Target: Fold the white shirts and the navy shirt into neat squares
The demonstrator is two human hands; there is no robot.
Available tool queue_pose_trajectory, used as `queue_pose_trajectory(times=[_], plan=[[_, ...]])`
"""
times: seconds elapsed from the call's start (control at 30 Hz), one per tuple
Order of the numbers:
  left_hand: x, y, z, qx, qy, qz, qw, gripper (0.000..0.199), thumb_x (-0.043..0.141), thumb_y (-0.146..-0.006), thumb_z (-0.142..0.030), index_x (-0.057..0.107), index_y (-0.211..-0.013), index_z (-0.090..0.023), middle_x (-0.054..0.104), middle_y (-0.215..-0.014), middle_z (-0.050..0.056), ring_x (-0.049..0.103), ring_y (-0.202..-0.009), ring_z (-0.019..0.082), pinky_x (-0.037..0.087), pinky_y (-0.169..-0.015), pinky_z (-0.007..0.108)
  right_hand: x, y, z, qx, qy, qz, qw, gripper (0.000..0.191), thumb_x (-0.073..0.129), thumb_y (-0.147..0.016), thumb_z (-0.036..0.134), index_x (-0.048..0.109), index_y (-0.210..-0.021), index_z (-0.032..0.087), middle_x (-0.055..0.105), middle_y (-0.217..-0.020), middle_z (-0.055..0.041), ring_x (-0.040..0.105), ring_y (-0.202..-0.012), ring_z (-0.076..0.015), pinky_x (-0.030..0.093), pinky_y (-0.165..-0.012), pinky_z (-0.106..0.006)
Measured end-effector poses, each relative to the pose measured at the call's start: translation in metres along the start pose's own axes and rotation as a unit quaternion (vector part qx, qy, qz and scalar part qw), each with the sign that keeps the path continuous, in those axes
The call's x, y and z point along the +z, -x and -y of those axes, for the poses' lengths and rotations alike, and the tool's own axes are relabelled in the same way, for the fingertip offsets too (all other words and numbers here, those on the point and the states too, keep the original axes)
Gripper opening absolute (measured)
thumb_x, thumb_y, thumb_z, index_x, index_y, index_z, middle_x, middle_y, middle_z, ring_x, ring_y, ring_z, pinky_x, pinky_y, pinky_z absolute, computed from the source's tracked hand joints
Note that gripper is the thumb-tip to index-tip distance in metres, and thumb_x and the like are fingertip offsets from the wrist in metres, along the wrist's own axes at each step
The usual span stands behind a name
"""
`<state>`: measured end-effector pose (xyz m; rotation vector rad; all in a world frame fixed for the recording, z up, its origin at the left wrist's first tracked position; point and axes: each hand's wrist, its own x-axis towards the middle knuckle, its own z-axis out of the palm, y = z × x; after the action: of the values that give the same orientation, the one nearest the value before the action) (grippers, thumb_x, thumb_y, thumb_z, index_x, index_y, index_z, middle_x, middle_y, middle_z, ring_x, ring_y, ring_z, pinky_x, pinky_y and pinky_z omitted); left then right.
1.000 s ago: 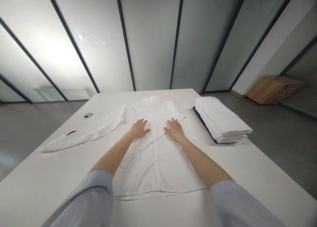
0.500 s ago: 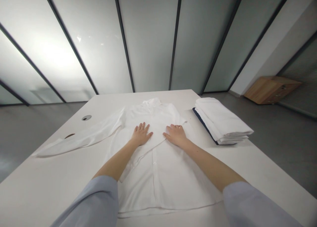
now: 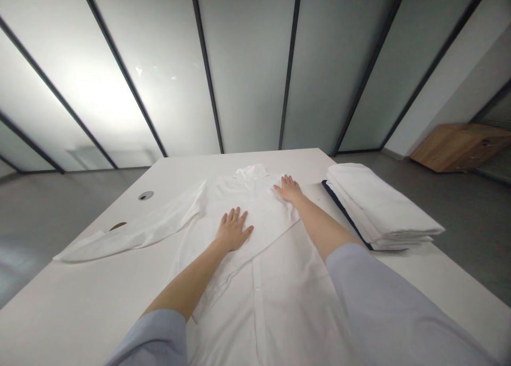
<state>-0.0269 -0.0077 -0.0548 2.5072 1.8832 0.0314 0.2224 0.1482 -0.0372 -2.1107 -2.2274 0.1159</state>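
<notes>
White button-front shirt (image 3: 261, 217) lies flat on the white tabletop (image 3: 80, 281), collar at the far end, buttons running toward the person. Left hand (image 3: 233, 230) rests palm-down on the shirt's front, fingers (image 3: 235, 217) spread, pinching nothing. Right hand (image 3: 288, 189) lies flat higher up, on the shirt's shoulder area near the side edge, its fingers (image 3: 286, 180) also spread and not gripping. Both hands are well apart, with the fabric directly under them.

One shirt sleeve (image 3: 139, 235) stretches out to the person's left across the tabletop. Just beside the shirt, on the right, sits a folded stack of white cloth (image 3: 375, 206) with a navy edge (image 3: 343, 211) at its base. A round grommet (image 3: 146, 195) sits in the tabletop beyond the sleeve. Low wooden cabinet (image 3: 461, 147) stands on the floor, far right.
</notes>
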Motion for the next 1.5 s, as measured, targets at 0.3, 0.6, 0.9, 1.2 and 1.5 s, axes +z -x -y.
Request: queue_pose_trajectory(times=[0.3,0.6,0.9,1.2,1.5], plan=[[0.0,0.003,0.0,0.0,0.004,0.006,1.0,0.071,0.017,-0.091,-0.062,0.028,-0.148,-0.021,0.021,-0.156,0.012,0.017,-0.143,0.029,0.018,-0.113,0.047,0.01,-0.011,-0.011,0.0,0.0,0.051,0.999,0.076,0.02,-0.092,0.056,0.021,-0.149,0.005,0.013,-0.157,-0.0172,0.011,-0.144,-0.0273,0.013,-0.114,-0.043],[0.003,-0.01,0.001,-0.004,0.009,0.005,1.0,0.071,0.019,-0.09,-0.063,0.025,-0.149,-0.024,0.021,-0.157,0.008,0.015,-0.144,0.03,0.016,-0.113,0.048,0.006,0.037,-0.011,-0.046,0.029,-0.006,0.999,0.076,0.024,-0.092,0.056,0.019,-0.15,0.007,0.015,-0.156,-0.019,0.011,-0.143,-0.0313,0.01,-0.113,-0.047],[-0.003,-0.032,0.002,-0.014,0.005,0.011,1.0,0.071,0.019,-0.091,-0.062,0.024,-0.149,-0.022,0.02,-0.157,0.011,0.016,-0.144,0.029,0.017,-0.113,0.047,0.016,0.132,0.015,-0.09,0.019,0.015,0.996,0.071,0.024,-0.092,0.062,0.032,-0.147,0.017,0.022,-0.155,-0.0158,0.017,-0.142,-0.0322,0.013,-0.113,-0.048],[-0.007,-0.03,0.003,-0.014,0.012,0.019,1.0,0.071,0.017,-0.091,-0.062,0.026,-0.149,-0.02,0.018,-0.157,0.012,0.015,-0.144,0.028,0.017,-0.114,0.045,0.015,0.14,0.016,-0.086,0.006,0.012,0.996,0.067,0.023,-0.093,0.058,0.03,-0.148,0.019,0.022,-0.156,-0.0126,0.018,-0.142,-0.0299,0.014,-0.113,-0.046],[-0.005,-0.03,0.005,-0.011,0.008,0.027,1.0,0.07,0.019,-0.092,-0.061,0.023,-0.15,-0.022,0.017,-0.157,0.01,0.014,-0.144,0.028,0.017,-0.114,0.046,0.019,0.14,0.013,-0.092,0.012,0.017,0.996,0.07,0.019,-0.093,0.06,0.027,-0.149,0.019,0.019,-0.157,-0.012,0.015,-0.143,-0.0289,0.013,-0.113,-0.045]])
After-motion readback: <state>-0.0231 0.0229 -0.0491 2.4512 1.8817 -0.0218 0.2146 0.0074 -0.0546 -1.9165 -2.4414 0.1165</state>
